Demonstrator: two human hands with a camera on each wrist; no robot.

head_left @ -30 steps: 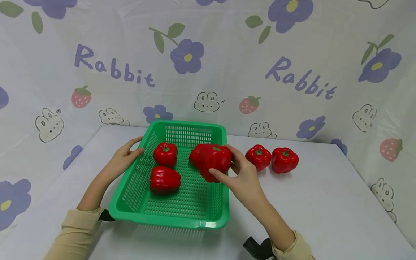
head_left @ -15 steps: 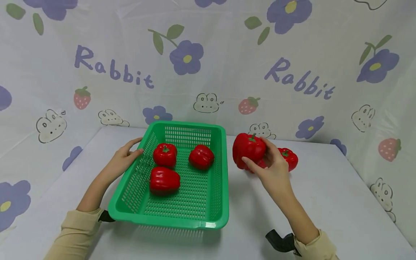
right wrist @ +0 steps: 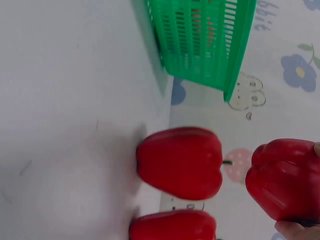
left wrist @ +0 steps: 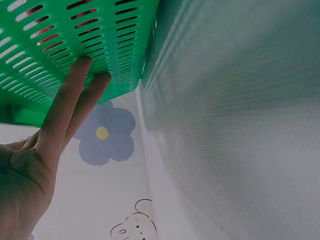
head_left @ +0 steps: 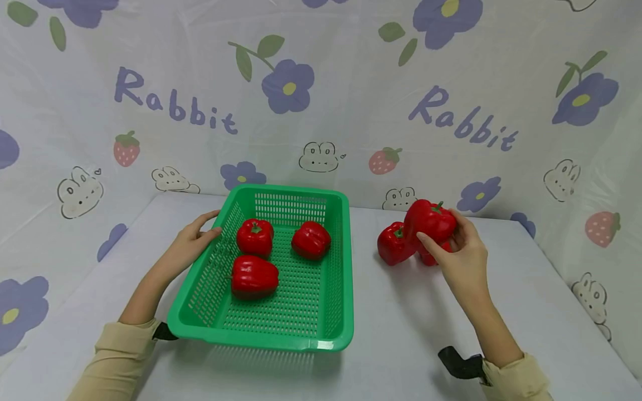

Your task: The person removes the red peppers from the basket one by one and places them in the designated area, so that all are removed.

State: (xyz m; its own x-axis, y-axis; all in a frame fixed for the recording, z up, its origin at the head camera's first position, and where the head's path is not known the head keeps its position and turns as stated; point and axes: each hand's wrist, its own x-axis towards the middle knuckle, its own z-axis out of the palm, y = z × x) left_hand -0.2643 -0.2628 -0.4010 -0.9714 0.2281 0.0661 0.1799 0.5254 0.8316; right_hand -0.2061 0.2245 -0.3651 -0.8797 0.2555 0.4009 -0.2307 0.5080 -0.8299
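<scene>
My right hand (head_left: 463,259) pinches a red bell pepper (head_left: 426,221) between thumb and fingers, held above the table at the right. The same bell pepper (right wrist: 285,180) shows at the right edge of the right wrist view, with only fingertips visible. Below and behind it, two more red peppers stand on the table: one at the left (head_left: 393,245), the other mostly covered by the held pepper and hand. My left hand (head_left: 193,239) lies against the left side of a green plastic basket (head_left: 261,338). Straight fingers (left wrist: 67,110) touch its slotted outer wall.
Inside the basket are three red bell peppers: one at the back left (head_left: 254,236), one at the front left (head_left: 254,277) and one at the right (head_left: 311,240). A white cloth (head_left: 321,128) printed with rabbits and flowers hangs behind the white table (head_left: 501,289).
My right hand has carried the held pepper from over the basket's right side to the right, over the two table peppers. The left hand and basket stay put.
</scene>
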